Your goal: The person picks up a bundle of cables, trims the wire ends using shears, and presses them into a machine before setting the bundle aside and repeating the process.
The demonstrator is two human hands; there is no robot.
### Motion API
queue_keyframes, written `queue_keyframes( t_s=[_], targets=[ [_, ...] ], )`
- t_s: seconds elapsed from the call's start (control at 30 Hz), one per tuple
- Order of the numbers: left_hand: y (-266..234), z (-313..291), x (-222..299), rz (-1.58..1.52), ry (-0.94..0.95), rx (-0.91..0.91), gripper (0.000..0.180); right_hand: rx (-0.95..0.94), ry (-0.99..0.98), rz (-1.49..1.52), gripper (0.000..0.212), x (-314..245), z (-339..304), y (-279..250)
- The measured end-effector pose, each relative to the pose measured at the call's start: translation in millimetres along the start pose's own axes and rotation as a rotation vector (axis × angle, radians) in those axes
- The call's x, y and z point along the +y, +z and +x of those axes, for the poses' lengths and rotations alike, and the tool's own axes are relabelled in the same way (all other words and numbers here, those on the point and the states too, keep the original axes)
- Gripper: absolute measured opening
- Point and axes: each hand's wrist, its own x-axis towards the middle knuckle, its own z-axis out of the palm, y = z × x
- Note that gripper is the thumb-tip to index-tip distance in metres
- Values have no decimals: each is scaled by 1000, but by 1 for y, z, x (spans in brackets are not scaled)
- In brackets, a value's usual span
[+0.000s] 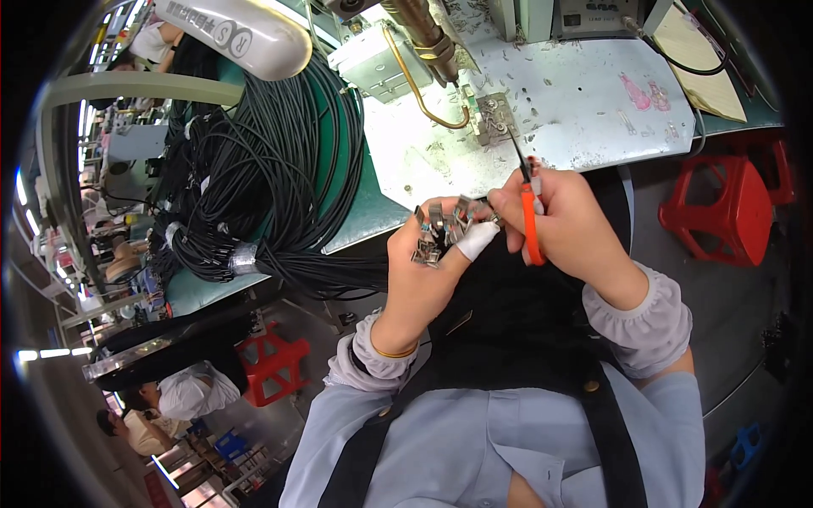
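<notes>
In front of my apron, my left hand is closed around several small metal connector pieces. White tape wraps its thumb. My right hand grips orange-handled scissors, their thin dark point aimed up at the bench. The right thumb and a fingertip come up against the pieces at the tip of my left thumb; whether they pinch one is too small to tell. A little beyond the hands, a small metal fixture block sits under the nozzle of a bench machine.
Bundled black cables cover the green bench at left. Metal scraps litter the white work surface. A control box stands at the back beside a paper pad. Red stools stand right and lower left; other people sit at left.
</notes>
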Motion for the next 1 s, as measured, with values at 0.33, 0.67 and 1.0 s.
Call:
queue_keyframes(
  t_s=[0.33, 0.67, 1.0],
  targets=[
    [-3, 4, 4, -257, -86, 40, 13, -199, 143, 195, 17, 5, 8, -1],
    [-14, 4, 19, -532, -371, -47, 12, 132, -1089, -870, 38, 0, 11, -9],
    [-5, 0, 12, -438, -302, -58, 14, 88, -950, -705, 38, 2, 6, -4]
  ],
)
